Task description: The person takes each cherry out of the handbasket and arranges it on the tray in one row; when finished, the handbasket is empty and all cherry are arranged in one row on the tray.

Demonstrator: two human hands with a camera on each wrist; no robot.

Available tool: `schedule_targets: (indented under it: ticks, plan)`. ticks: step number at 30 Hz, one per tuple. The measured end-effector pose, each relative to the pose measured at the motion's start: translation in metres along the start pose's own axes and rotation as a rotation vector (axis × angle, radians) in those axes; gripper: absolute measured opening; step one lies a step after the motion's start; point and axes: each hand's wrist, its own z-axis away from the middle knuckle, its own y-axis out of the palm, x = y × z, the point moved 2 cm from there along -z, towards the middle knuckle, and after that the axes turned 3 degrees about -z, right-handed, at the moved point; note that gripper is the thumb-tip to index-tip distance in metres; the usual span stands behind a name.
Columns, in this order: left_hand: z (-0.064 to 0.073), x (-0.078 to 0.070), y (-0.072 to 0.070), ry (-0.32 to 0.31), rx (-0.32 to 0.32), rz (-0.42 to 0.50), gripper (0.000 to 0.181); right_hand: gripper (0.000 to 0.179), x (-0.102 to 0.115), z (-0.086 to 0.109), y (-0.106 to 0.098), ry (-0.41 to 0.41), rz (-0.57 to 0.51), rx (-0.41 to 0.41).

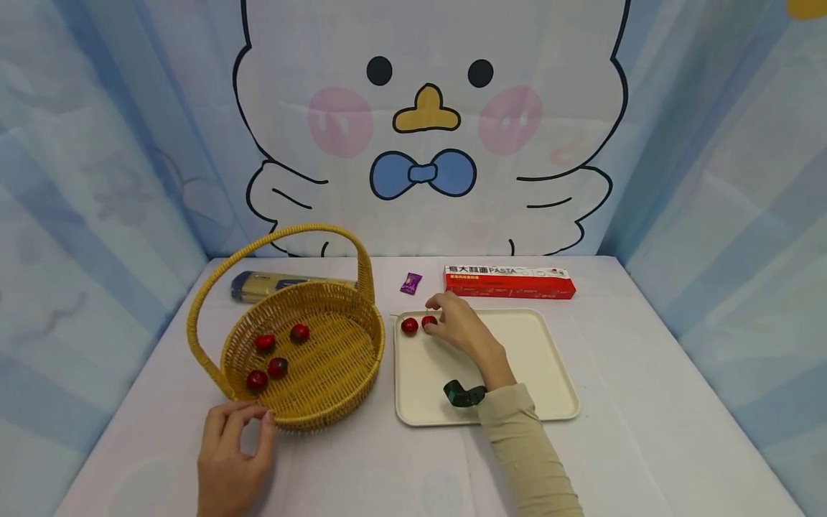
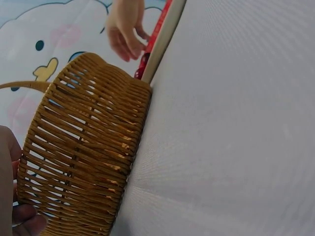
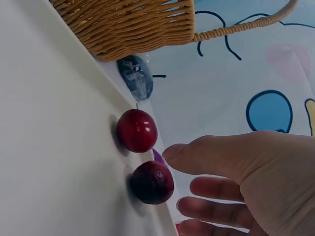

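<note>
My left hand (image 1: pixel 234 451) grips the near rim of a round yellow wicker basket (image 1: pixel 336 406) with a tall arched handle. In the left wrist view its fingers (image 2: pixel 32 223) lie at the woven wall. Several dark red cherries (image 1: pixel 264 342) lie in the basket's left half. Over the far left corner of a cream tray (image 1: pixel 420 409), my right hand (image 1: pixel 461 327) reaches toward two cherries. One cherry (image 3: pixel 137 131) is the brighter red; the darker cherry (image 3: pixel 151 182) is nearest the thumb. Thumb and fingers are spread apart there, holding nothing.
Behind the tray lies a red and white pasta box (image 1: pixel 510 282). A small purple wrapped packet (image 1: pixel 410 283) sits left of the box, and a long clear-and-blue package (image 1: pixel 258 286) lies behind the basket. A printed cloth backdrop (image 1: pixel 423 222) rises at the table's far edge.
</note>
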Motion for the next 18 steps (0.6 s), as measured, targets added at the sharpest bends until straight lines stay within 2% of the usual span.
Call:
schedule_targets:
  ticks: [9, 18]
  plan:
    - [0.001, 0.004, 0.001, 0.000, 0.002, 0.022, 0.012, 0.041, 0.025, 0.006, -0.007, -0.026, -0.012, -0.012]
    - [0.001, 0.001, 0.001, -0.008, 0.009, -0.002, 0.012, 0.037, 0.063, 0.009, -0.004, -0.129, -0.002, 0.016]
